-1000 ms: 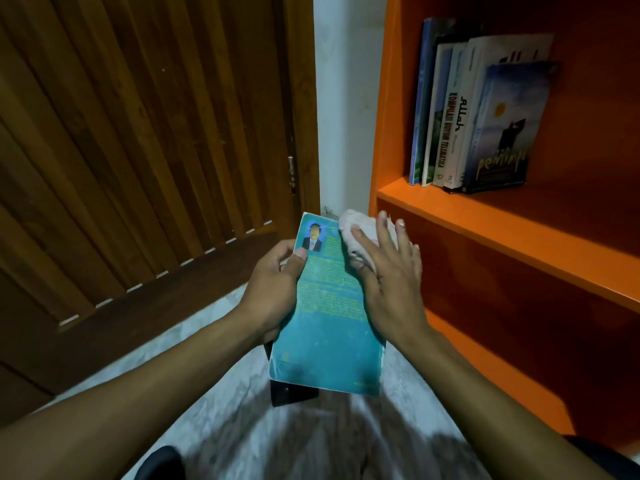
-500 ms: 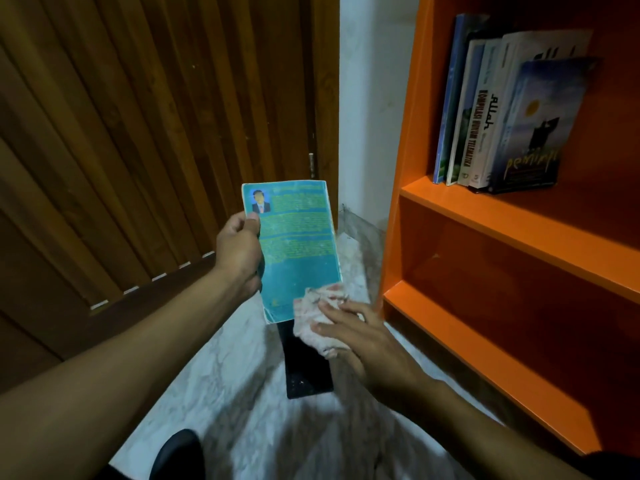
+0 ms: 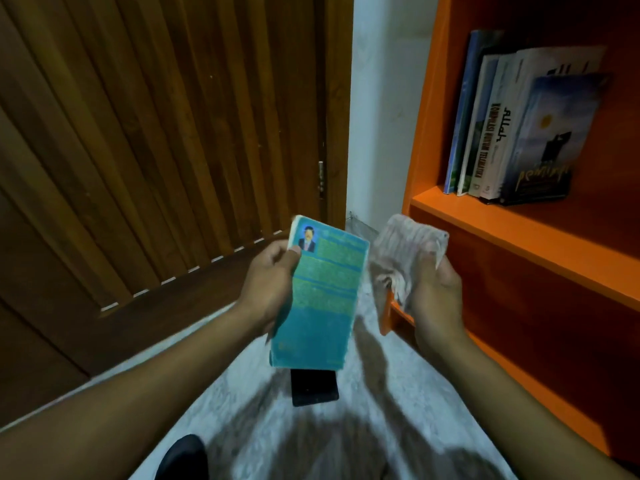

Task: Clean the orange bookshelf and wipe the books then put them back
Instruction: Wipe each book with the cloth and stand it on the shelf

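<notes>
The book (image 3: 323, 299), a thin, light, bendy paperback held above the floor beside the orange bookshelf (image 3: 519, 233), is pinched at its edge by the left hand (image 3: 268, 289), best supported near the spine, while the right hand (image 3: 434, 292) clutches a soft cloth (image 3: 405, 251).

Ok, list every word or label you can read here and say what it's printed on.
"KOMPILASI HUKUM TELEMATIKA": white book spine on the orange bookshelf.
"Allah", stylised: next white spine.
"pemimpi", roughly, blurred: front cover of the blue book.
Teal book in the left hand: back-cover text too small to read.
Cloth in the right hand: none.
</notes>
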`<act>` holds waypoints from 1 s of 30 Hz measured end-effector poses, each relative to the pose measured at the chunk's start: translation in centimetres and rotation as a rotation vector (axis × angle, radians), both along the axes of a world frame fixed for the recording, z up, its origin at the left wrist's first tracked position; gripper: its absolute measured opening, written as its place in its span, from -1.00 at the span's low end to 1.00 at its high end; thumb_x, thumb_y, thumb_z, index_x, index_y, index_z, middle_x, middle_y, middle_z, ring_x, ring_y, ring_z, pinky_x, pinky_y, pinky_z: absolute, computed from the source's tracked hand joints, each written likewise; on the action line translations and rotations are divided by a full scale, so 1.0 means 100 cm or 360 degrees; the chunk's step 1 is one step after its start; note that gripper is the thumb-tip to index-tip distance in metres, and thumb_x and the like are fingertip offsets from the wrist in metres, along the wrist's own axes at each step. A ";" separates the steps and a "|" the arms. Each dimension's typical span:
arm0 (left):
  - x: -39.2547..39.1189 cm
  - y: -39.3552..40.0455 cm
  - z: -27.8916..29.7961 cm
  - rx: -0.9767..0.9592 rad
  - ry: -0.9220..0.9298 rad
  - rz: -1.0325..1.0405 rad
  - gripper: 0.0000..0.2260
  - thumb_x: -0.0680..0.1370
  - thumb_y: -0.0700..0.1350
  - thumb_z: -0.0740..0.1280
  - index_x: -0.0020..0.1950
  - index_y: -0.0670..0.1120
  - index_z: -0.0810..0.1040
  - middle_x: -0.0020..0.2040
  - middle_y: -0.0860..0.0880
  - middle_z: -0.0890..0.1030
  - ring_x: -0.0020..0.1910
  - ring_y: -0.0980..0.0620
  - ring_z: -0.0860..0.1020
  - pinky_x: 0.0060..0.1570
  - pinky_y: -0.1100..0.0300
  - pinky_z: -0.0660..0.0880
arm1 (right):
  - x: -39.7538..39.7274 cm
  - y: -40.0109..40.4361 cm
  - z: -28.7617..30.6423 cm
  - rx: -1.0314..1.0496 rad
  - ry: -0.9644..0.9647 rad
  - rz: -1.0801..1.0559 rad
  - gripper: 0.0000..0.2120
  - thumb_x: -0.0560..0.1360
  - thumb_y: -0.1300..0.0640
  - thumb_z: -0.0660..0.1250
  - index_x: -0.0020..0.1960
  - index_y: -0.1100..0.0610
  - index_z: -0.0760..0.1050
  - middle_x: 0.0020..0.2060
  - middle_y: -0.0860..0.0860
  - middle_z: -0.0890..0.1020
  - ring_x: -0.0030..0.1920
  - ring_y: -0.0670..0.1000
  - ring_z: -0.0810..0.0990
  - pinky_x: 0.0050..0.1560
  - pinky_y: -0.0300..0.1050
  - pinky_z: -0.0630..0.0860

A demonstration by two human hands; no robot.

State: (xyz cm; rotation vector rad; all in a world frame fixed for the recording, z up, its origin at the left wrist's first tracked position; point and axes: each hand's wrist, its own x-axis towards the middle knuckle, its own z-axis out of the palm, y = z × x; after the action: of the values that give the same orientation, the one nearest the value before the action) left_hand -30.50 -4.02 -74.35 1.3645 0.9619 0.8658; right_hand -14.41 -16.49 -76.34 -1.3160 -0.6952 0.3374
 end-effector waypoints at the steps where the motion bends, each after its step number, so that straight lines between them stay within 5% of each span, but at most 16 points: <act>1: 0.004 -0.011 -0.003 -0.0059 -0.0019 -0.0058 -0.81 0.67 -0.12 0.22 -0.07 -0.08 0.59 -0.19 -0.12 0.71 -0.22 -0.13 0.66 -0.18 -0.04 0.60 | -0.001 0.003 0.001 -0.0036 -0.0196 -0.0067 -0.45 0.58 -0.35 0.07 0.31 -0.02 0.53 0.22 -0.08 0.62 0.27 -0.07 0.55 0.33 0.14 0.46; 5: 0.019 -0.046 -0.005 -0.0384 -0.0155 -0.0236 -0.83 0.68 -0.13 0.21 0.06 -0.09 0.61 -0.05 -0.20 0.71 -0.10 -0.19 0.68 -0.05 -0.09 0.61 | -0.023 0.015 -0.004 -0.0567 -0.1012 -0.0018 -0.62 0.61 -0.27 -0.07 0.41 -0.40 0.14 0.58 -0.10 0.16 0.60 -0.04 -0.02 0.57 0.15 -0.07; 8: 0.024 -0.051 -0.004 -0.0516 -0.0247 -0.0218 -0.81 0.68 -0.17 0.19 0.06 -0.13 0.60 -0.10 -0.19 0.69 -0.15 -0.12 0.66 -0.05 0.01 0.60 | -0.038 0.017 -0.017 -0.0702 -0.1206 0.0124 -0.45 0.56 -0.28 -0.17 0.54 -0.29 0.11 0.60 -0.22 -0.04 0.58 -0.14 -0.23 0.56 0.12 -0.25; 13: 0.021 -0.023 -0.001 -0.0761 -0.0371 0.0039 -0.82 0.66 -0.15 0.22 0.18 -0.10 0.58 0.04 -0.21 0.71 0.02 -0.24 0.69 0.08 -0.21 0.60 | -0.052 0.005 -0.032 -0.0697 -0.1228 0.0462 -0.51 0.61 -0.21 -0.09 0.54 -0.28 0.07 0.59 -0.24 -0.01 0.57 -0.19 -0.21 0.57 0.16 -0.14; 16: 0.018 -0.003 0.003 -0.0732 -0.0489 0.0179 -0.75 0.68 -0.11 0.16 0.28 -0.14 0.51 0.13 -0.30 0.66 0.06 -0.31 0.66 0.12 -0.36 0.53 | -0.059 -0.004 -0.049 -0.0497 -0.1348 0.0644 -0.57 0.63 -0.15 0.01 0.49 -0.26 0.23 0.56 -0.25 0.13 0.59 -0.14 -0.08 0.56 0.18 -0.01; 22: -0.001 0.037 0.014 -0.0583 -0.0650 0.0375 -0.77 0.65 -0.07 0.18 0.23 -0.05 0.56 0.12 -0.22 0.68 0.09 -0.30 0.66 0.07 -0.50 0.46 | -0.056 -0.016 -0.082 -0.0329 -0.1495 0.0884 -0.65 0.61 0.16 0.24 0.31 -0.17 0.50 0.44 -0.30 0.37 0.54 -0.19 0.14 0.48 -0.18 0.11; 25: -0.011 0.050 0.013 -0.0582 -0.0680 0.0382 -0.76 0.62 0.00 0.20 0.22 0.01 0.56 0.13 -0.18 0.69 0.09 -0.29 0.66 0.11 -0.50 0.44 | -0.057 -0.018 -0.086 -0.0418 -0.1079 0.0962 -0.66 0.67 0.19 0.17 0.24 -0.21 0.54 0.27 -0.31 0.56 0.34 -0.22 0.47 0.43 -0.13 0.34; 28: -0.015 0.051 0.010 -0.0624 -0.0667 0.0345 -0.73 0.60 0.02 0.21 0.24 0.01 0.57 0.14 -0.20 0.68 0.10 -0.33 0.65 0.10 -0.52 0.43 | -0.051 -0.016 -0.079 -0.0751 0.0049 0.0792 -0.71 0.69 -0.02 0.09 0.13 -0.02 0.57 -0.02 -0.03 0.72 0.00 -0.08 0.70 0.11 0.12 0.63; 30: -0.014 0.048 0.009 -0.0652 -0.0609 0.0305 -0.73 0.62 -0.01 0.20 0.26 -0.01 0.56 0.14 -0.22 0.68 0.08 -0.34 0.65 0.08 -0.51 0.45 | -0.039 -0.013 -0.080 -0.0783 0.0691 0.0652 -0.60 0.68 -0.08 0.04 0.21 0.13 0.54 -0.03 0.10 0.73 -0.03 0.08 0.73 0.03 0.17 0.65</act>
State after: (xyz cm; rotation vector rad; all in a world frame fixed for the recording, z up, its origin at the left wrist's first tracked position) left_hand -31.92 0.79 -73.43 0.7335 0.9142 0.9675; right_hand -18.32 -17.75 -84.31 -1.4834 -0.5205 1.1478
